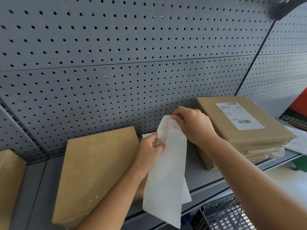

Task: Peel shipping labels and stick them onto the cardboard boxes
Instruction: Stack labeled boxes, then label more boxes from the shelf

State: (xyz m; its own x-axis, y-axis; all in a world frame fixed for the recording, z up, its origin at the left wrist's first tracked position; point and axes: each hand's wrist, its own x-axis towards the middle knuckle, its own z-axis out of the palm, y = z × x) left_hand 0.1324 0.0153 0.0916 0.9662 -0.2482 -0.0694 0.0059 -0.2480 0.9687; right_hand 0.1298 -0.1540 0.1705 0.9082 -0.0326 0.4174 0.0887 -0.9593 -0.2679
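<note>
A person stands at a grey metal shelf (201, 170) backed by a grey pegboard (116, 63), holding a long white label strip (167, 171) upright above the shelf's front edge; the left hand (150, 146) pinches the strip's left margin partway down with curled fingers, and the right hand (194, 125) pinches its upper end between thumb and fingers, where faint print shows through the paper; the strip's lower end hangs free past the front edge, and a second white layer shows behind it at the lower right; whether a label has come away from the backing cannot be told; an unlabelled cardboard box (99, 171) lies flat on the shelf just left of the strip, from the pegboard to the front edge, with the left forearm crossing its right side; a further brown box (10, 180) is cut off at the shelf's left end; towards the right end a labelled cardboard box (235, 130) carries a white shipping label (239, 116) with barcodes on top, and it rests on a plastic-wrapped brown package (255, 155); the right wrist hides its near-left corner; a small barcoded slip (149, 134) peeks out behind the left hand by the pegboard; white papers (299, 140) and a red and black item (297, 110) lie at the far right; a black mesh basket (222, 214) sits below the front edge.
</note>
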